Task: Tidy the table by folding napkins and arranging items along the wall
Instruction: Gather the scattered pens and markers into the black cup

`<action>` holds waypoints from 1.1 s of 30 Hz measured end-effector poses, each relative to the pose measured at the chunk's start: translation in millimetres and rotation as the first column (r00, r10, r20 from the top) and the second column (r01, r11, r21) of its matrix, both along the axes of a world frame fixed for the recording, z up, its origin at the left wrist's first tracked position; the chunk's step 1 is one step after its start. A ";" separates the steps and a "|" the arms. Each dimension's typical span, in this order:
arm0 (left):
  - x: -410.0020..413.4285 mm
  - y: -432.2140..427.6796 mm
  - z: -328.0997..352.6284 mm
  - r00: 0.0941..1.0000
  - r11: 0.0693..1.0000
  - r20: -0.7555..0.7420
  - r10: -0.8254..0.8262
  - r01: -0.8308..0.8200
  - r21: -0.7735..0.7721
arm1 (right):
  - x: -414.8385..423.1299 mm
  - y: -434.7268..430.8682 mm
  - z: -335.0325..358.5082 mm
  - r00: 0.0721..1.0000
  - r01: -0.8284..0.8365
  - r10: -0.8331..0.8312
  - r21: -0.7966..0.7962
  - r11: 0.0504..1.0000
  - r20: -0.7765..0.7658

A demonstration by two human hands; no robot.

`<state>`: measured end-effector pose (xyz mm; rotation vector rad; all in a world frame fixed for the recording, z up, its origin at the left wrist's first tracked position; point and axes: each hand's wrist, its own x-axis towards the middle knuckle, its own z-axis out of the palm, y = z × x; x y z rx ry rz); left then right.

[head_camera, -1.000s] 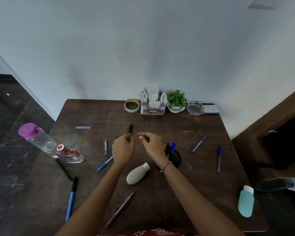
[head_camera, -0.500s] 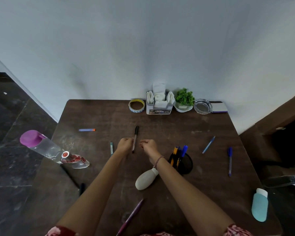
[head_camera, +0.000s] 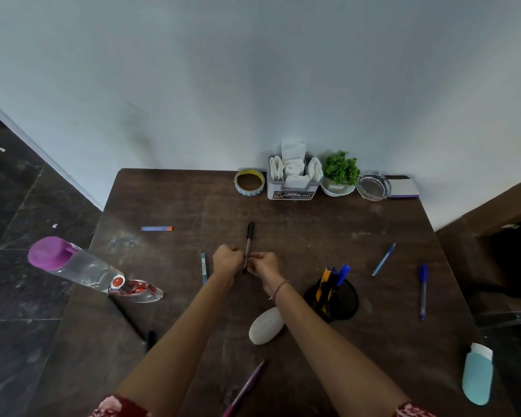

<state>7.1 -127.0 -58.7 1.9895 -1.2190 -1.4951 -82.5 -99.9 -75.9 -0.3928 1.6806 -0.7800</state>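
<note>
Left hand (head_camera: 226, 260) and right hand (head_camera: 263, 264) both pinched one black pen (head_camera: 250, 233) mid-table, cap toward the wall. Bare table (head_camera: 313, 224) lay between the hands and the wall row: tape roll (head_camera: 249, 182), napkin holder (head_camera: 292, 192) packed with napkins (head_camera: 294, 165), plant (head_camera: 341, 170), ashtray (head_camera: 373, 185), notepad (head_camera: 404, 188). Cup (head_camera: 340, 305) held three pens; two blue pens (head_camera: 384, 259) lay right of it. Water bottle (head_camera: 82, 269) sat at the left edge.
</note>
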 end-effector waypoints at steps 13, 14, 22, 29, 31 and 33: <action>1.4 -0.1 22.4 0.971 0.990 -0.207 0.116 -0.129 -0.051 | -6.2 5.0 31.3 0.990 -0.035 0.004 -0.218 0.975 -0.138; 1.7 2.1 26.0 0.965 0.988 -0.229 0.126 -0.142 -0.053 | -6.7 8.1 35.0 0.989 -0.038 0.002 -0.240 0.970 -0.145; 1.8 32.1 55.2 0.962 0.979 -0.265 0.069 -0.117 -0.167 | -9.7 38.5 61.7 0.957 -0.159 0.058 -0.344 0.926 -0.284; -2.8 53.5 69.7 0.987 0.946 -0.158 -0.021 -0.031 -0.322 | -14.3 67.1 86.8 0.892 -0.252 0.044 -0.414 0.875 -0.450; -6.2 58.6 73.6 0.988 0.934 -0.143 -0.053 -0.001 -0.356 | -17.6 73.9 90.6 0.868 -0.256 0.017 -0.418 0.871 -0.497; -10.2 63.8 77.7 0.989 0.925 -0.131 -0.066 0.011 -0.379 | -21.8 80.1 92.0 0.859 -0.241 -0.020 -0.439 0.866 -0.511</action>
